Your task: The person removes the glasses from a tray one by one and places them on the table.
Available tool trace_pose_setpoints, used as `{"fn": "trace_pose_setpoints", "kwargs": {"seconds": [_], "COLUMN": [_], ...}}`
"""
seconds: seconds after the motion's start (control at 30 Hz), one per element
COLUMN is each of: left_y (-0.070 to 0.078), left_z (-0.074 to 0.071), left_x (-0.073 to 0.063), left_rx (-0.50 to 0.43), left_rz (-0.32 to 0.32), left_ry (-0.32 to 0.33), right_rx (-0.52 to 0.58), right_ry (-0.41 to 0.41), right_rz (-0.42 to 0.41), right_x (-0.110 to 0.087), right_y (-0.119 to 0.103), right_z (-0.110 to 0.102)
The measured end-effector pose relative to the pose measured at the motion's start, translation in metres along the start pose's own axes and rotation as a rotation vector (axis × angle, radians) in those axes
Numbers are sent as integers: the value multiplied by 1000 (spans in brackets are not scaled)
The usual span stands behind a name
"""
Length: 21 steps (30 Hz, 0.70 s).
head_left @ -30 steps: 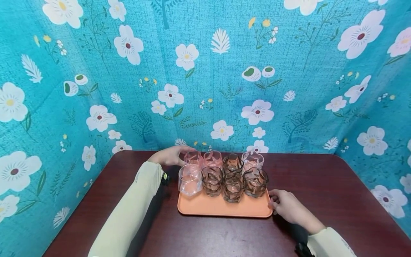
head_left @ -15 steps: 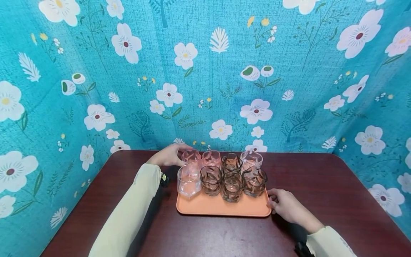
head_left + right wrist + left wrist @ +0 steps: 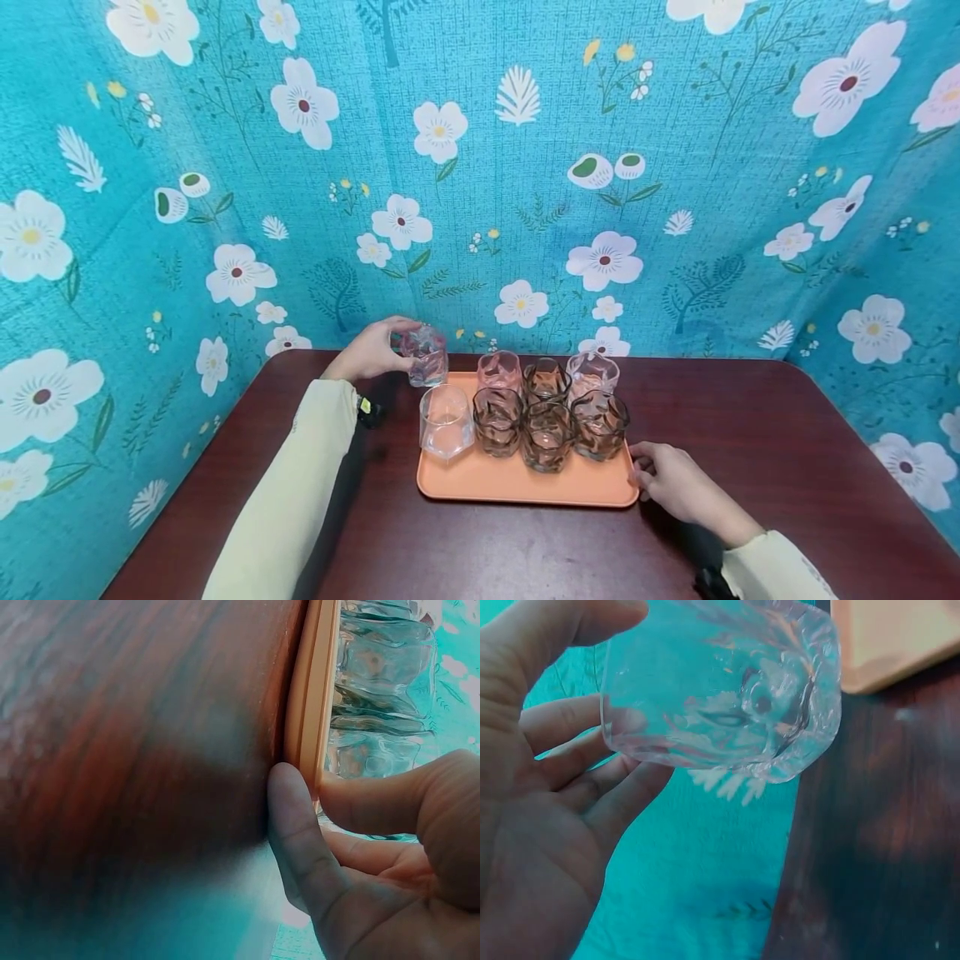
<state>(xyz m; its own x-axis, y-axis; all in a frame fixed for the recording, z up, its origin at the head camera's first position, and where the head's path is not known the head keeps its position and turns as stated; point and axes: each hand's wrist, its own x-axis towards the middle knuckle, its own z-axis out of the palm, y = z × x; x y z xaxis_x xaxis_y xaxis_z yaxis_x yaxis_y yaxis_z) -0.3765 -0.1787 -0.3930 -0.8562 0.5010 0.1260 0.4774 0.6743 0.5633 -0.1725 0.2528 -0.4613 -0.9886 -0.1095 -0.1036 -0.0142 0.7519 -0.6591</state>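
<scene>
My left hand (image 3: 372, 348) grips a pink-tinted clear glass (image 3: 426, 358) off the tray's back left corner, raised and slightly tilted. In the left wrist view, the thumb and fingers hold that glass (image 3: 727, 697) near its rim, its thick base facing away from the palm. An orange tray (image 3: 517, 485) carries several more glasses: a clear glass (image 3: 446, 427) at front left, a pink glass (image 3: 498, 371) behind, and smoky brown glasses (image 3: 546, 442). At the tray's right edge, my right hand (image 3: 671, 477) pinches the rim between thumb and fingers, plainly seen on the tray edge (image 3: 315, 682).
Beneath everything is a dark reddish-brown table (image 3: 420, 554). A blue flowered cloth (image 3: 480, 208) hangs along its back edge and sides. Another clear glass (image 3: 592, 373) stands at the tray's back right. The glasses stand close together.
My left hand has lifted the back left pink glass off the tray and moved it up and to the left. The right hand keeps its hold on the tray edge.
</scene>
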Motion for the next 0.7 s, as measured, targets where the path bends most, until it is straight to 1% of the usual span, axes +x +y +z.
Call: {"fn": "trace_pose_setpoints", "kwargs": {"seconds": [0.17, 0.33, 0.43, 0.57, 0.7], "left_y": [-13, -23, -29, -36, -38], "left_z": [4, 12, 17, 21, 23], "left_x": [0, 2, 2, 4, 6], "left_rx": [-7, -20, -21, -15, -21], "left_rz": [-56, -68, -87, -120, -141], "left_ry": [45, 79, 102, 106, 97], "right_rx": [9, 3, 4, 9, 18], "right_ry": [4, 10, 11, 11, 10], "right_rz": [-11, -14, -12, -4, 18], "right_x": [-1, 0, -1, -1, -1], "right_y": [2, 2, 0, 0, 1], "right_z": [0, 0, 1, 2, 2]}}
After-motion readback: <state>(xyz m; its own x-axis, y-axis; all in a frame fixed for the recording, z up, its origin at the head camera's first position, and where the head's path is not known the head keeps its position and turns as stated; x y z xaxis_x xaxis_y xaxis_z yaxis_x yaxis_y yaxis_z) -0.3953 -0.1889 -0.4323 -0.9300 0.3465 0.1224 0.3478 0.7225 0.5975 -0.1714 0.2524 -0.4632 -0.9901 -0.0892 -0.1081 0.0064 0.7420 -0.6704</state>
